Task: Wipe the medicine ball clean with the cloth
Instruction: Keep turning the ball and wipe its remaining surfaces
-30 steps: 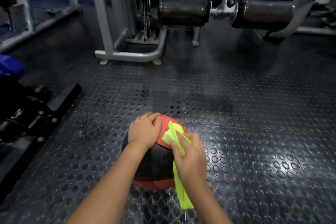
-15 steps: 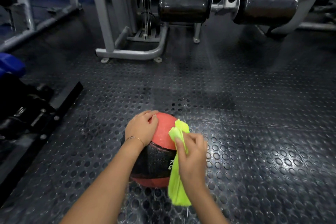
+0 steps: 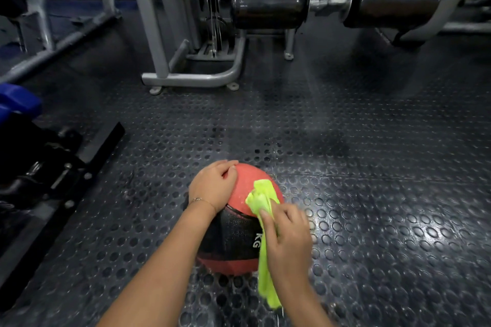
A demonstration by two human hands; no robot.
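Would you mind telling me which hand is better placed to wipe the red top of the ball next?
The right hand. It already grips the yellow-green cloth, whose bunched end lies on the medicine ball's red top. The left hand lies flat on the ball's upper left, steadying it, with no cloth.

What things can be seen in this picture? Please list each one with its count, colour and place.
medicine ball: one, red with a black band, on the floor, near centre
cloth: one, neon yellow-green, over the ball's right side, tail hanging down
floor: one, dark, studded
gym machine frame: one, grey, behind the ball
roller pads: two, black, top
blue pad: one, left edge
bracelet: one, thin, left wrist
left hand: resting on the ball's top left
right hand: pressing the cloth to the ball
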